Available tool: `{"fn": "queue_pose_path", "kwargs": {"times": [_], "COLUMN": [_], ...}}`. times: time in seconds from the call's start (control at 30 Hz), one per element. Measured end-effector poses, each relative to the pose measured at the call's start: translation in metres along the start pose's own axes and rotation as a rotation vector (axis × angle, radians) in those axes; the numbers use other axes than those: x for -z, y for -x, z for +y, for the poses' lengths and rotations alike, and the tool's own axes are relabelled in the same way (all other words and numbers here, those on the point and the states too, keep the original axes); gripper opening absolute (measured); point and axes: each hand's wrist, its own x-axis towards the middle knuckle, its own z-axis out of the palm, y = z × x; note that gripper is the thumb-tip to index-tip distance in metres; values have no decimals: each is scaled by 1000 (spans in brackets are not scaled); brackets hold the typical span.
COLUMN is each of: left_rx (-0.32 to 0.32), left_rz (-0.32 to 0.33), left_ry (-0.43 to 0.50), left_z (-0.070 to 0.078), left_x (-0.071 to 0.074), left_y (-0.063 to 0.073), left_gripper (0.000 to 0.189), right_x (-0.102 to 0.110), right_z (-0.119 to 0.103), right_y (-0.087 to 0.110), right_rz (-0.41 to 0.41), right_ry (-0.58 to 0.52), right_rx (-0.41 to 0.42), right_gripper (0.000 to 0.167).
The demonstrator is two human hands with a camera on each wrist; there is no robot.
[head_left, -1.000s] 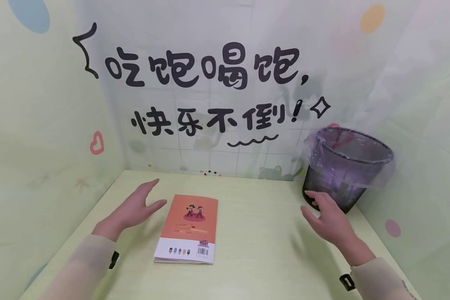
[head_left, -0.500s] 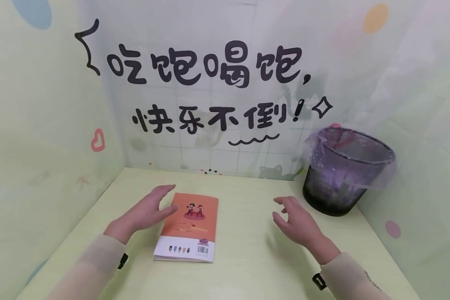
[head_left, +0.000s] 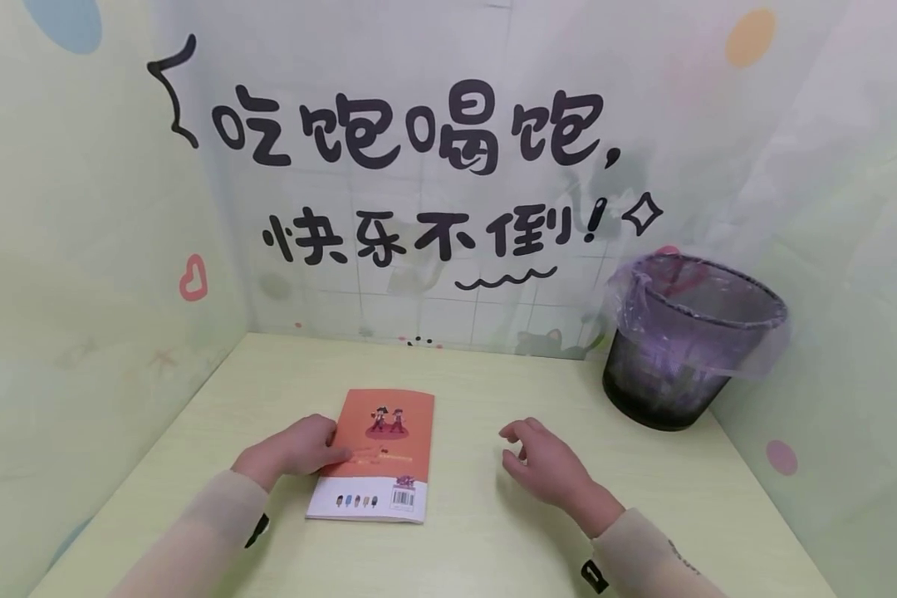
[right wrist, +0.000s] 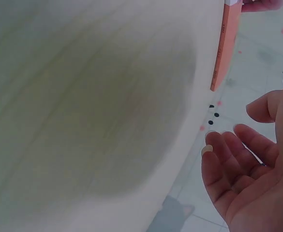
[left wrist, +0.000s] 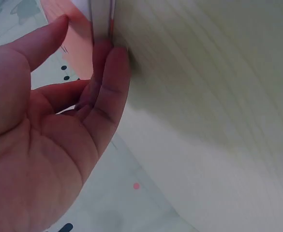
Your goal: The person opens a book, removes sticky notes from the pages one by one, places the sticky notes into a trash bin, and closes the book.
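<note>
A thin book (head_left: 384, 432) with an orange and white cover lies flat on the table, barcode toward the near edge. My left hand (head_left: 295, 448) is at its left edge, with the thumb over the cover. In the left wrist view the fingertips touch the edge of the book (left wrist: 101, 21), and the thumb lies on the cover side, so the hand pinches it. My right hand (head_left: 549, 469) hovers to the right of the book, apart from it, fingers loosely curled around nothing. The right wrist view shows the book's (right wrist: 226, 48) orange side beyond that hand.
A black mesh wastebasket (head_left: 665, 382) with a purple plastic liner (head_left: 643, 324) stands at the back right of the pale table (head_left: 486, 540). Printed fabric walls (head_left: 433, 316) with large black writing enclose the back and both sides.
The left hand has moved right and down onto the book's left edge and taken hold of it. My right hand has come left, away from the wastebasket, toward the book.
</note>
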Motion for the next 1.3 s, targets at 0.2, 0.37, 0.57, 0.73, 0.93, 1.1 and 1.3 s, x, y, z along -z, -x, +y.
{"fn": "queue_pose_path", "kwargs": {"times": [0.2,0.37,0.57,0.73,0.93,1.1,1.3], "left_rx": [29,36,20,-5,-6,-18,-33], "left_rz": [7,-1,-4,-8,-28,-31,-34], "left_ry": [18,53,43,11,-39,-67,-62], "left_z": [9,20,37,51,67,79,92], "left_x": [-5,-14,-24,-33,-41,-47,-56], "left_y": [-2,-6,-9,-13,-15,-18,-21], "left_gripper": [20,21,21,22,24,26,25], "right_x": [-11,-14,-17,-20,-22,-14,-7], "right_z": [-1,-4,-7,-7,-6,-14,-25], "right_y": [1,1,-1,-1,0,2,3], "right_rz": [-31,-54,-76,-93,-103,-140,-226], "right_ry": [14,2,11,30,-4,-221,-487], "right_rx": [6,0,-43,-78,-128,-285,-488], "right_gripper": [23,23,22,21,18,25,45]}}
